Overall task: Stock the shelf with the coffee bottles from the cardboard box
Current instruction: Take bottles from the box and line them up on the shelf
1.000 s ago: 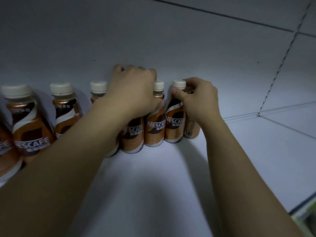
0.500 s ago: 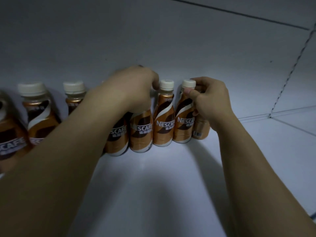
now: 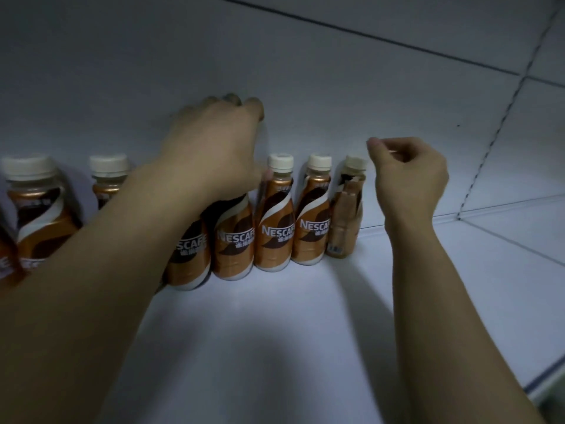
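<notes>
Several brown-and-orange coffee bottles with cream caps stand in a row against the back of the white shelf (image 3: 275, 338). The rightmost bottle (image 3: 345, 221) is turned with its label seam toward me. My right hand (image 3: 409, 175) hovers just right of its cap, apart from it, fingers curled in with nothing held. My left hand (image 3: 220, 148) is palm down over two bottles (image 3: 234, 246) in the middle of the row. It hides their caps, so whether it grips one is unclear. The cardboard box is out of view.
More bottles (image 3: 39, 209) stand at the far left, partly behind my left forearm. The shelf's white back panel (image 3: 305, 87) rises right behind the row. Bare shelf extends right of the row to a slotted upright (image 3: 477, 175). The shelf's front edge (image 3: 547, 374) shows at lower right.
My right hand has let go of the rightmost bottle's cap and moved right and up. My left hand has risen a little over the middle bottles. The view has shifted slightly.
</notes>
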Tool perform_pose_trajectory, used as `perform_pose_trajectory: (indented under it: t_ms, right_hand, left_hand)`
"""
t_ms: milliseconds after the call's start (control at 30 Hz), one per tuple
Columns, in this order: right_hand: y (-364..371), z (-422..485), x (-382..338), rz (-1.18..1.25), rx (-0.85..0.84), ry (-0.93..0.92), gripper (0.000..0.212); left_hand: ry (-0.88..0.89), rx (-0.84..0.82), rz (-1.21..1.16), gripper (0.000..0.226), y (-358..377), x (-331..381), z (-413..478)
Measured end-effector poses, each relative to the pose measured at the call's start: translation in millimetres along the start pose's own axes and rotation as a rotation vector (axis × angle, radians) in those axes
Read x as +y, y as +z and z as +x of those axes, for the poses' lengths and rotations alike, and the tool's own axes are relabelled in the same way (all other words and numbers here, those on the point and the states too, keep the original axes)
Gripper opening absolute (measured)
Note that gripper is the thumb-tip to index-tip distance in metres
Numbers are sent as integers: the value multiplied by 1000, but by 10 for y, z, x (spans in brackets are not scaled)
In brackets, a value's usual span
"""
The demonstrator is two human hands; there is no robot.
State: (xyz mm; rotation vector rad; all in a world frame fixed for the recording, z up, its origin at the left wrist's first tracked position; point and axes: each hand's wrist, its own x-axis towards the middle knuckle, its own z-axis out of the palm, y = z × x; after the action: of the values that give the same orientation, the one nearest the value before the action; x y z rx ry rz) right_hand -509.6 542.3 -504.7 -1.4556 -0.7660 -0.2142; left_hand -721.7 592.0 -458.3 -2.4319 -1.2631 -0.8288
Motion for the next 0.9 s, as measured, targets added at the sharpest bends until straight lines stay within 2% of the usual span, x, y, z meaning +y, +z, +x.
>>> perform_pose_trajectory:
  t_ms: [67,167,300,467,567,900]
  right_hand:
    - [7,24,88,-64,-18,42,38]
    - [113,-20,195,-158,-162,54,59]
    - [186,-62,238,-179,-256,15,43]
    - [182,-72,213,-76,-313,-16,52]
    - [155,-64,211,-52,-338,-31,48]
    - [130,-34,235,38,-245,29,41]
  left_hand:
    - [27,59,2,70,39,33,17]
    - [52,-7,17,68,93,22,31]
    - [121,-53,-12,66,131,23,6]
    - [189,-21,24,77,278,223,-48]
    - [223,-28,80,71,353,275,-68]
    - [227,-18,113,63,371,293,-74]
